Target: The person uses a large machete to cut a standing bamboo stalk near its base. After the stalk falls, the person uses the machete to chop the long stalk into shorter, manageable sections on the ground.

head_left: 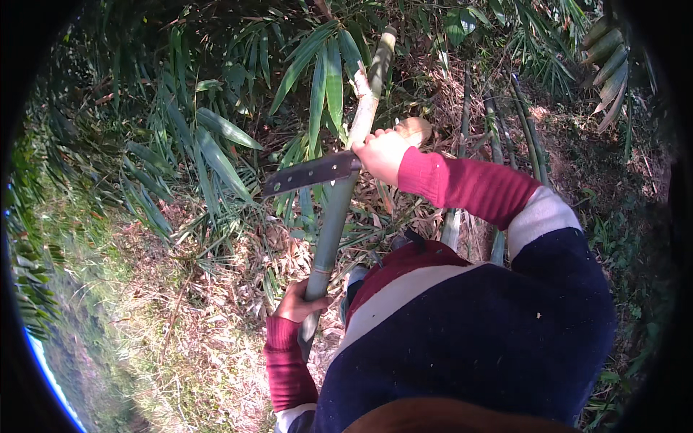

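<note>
1. The green stem (pixel 332 231) is held low down by the left hand (pixel 294 302), with the hand closed around it. The stem is tilted in front of the body, and its top is leaned to the right.
2. The knife (pixel 310 173) is gripped by the right hand (pixel 385 155), higher up the stem. Its dark, flat blade is pointed left and crossed over the stem. Whether the stem is touched by the blade cannot be told.
3. The left hand could be cut if the blade were slid down the stem, since that hand is placed below it with no glove on.
4. The stem could be twisted or dropped if the left hand's hold were too loose, as it is round and probably smooth. The blade could then be turned the wrong way.
5. The knife could be caught on the stub (pixel 362 81) or the long leaves (pixel 334 76) if it were swung upward.
6. The ground (pixel 224 289) is covered with dry leaves and bits of grass. Feet could be slipped there if weight were moved fast.
7. Farther out, more poles (pixel 530 123) are seen on the right, and the place is ringed by green plants, with sun and shade mixed.
</note>
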`<act>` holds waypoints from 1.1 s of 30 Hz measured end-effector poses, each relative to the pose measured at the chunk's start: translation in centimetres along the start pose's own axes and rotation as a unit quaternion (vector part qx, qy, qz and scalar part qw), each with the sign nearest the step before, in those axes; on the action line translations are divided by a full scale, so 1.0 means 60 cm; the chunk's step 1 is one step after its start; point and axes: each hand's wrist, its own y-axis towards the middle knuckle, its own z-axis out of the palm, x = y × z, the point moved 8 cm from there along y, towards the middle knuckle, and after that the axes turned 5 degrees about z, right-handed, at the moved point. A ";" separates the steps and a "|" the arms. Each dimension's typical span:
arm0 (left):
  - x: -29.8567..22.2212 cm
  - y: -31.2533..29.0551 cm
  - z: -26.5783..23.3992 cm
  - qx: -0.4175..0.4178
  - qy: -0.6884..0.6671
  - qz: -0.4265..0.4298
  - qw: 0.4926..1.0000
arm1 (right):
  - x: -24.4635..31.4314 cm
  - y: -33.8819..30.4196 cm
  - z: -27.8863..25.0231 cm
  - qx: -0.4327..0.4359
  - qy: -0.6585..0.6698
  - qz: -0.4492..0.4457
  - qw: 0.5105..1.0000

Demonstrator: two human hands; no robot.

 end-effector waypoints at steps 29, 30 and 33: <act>0.064 0.031 -0.022 0.000 -0.099 0.062 0.993 | 0.074 -0.008 -0.002 0.193 -0.117 -0.015 0.974; 0.056 0.020 -0.020 0.000 -0.079 0.068 0.995 | -0.007 0.025 -0.036 0.157 -0.172 0.069 0.970; -0.007 0.010 -0.010 -0.002 -0.038 0.107 0.994 | -0.207 0.034 -0.073 0.164 -0.170 0.299 0.925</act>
